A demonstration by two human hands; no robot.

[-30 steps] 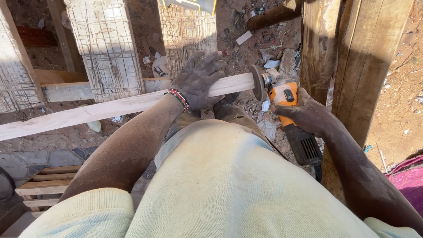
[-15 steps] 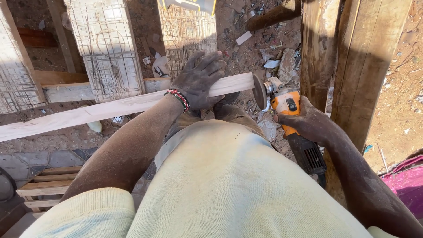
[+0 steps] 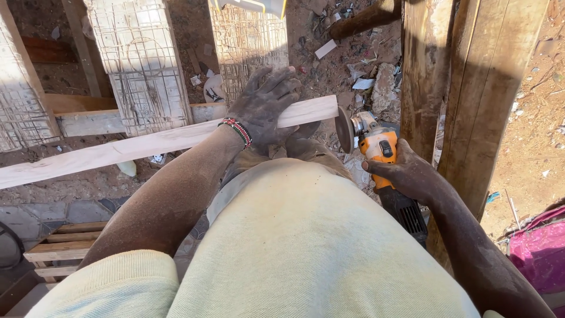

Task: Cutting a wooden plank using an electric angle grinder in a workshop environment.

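Nearest the camera is the person's pale yellow shirt (image 3: 306, 247), filling the lower middle, with both bare arms reaching out past it. At lower left a slatted wooden pallet (image 3: 59, 250) lies on the ground; it holds nothing that shows. At the far lower right a pink bag (image 3: 538, 250) sits on the dirt; whether anything is in it cannot be told.

The right hand (image 3: 412, 174) is closed around the body of an orange grinder (image 3: 379, 147), whose black rear end runs back under the wrist. Its disc (image 3: 343, 129) stands on edge, just beside the cut right end of the plank (image 3: 147, 144), with only a narrow gap showing between them.

The left hand (image 3: 265, 106), dusty and wearing a beaded bracelet (image 3: 238, 131), lies flat on the plank near that end, fingers spread wide and pressing down, not wrapped around it. The plank is long and pale, running from the left edge of the view up to the disc, resting across the person's knee.

Right of the grinder two upright timber posts (image 3: 465, 94) stand close, leaving little room on that side. Beyond the plank, scored pale boards (image 3: 141, 65) lean on the ground, and farther off lie scraps and stones (image 3: 376, 82) on bare red earth (image 3: 529, 118), which is open to the right of the posts.
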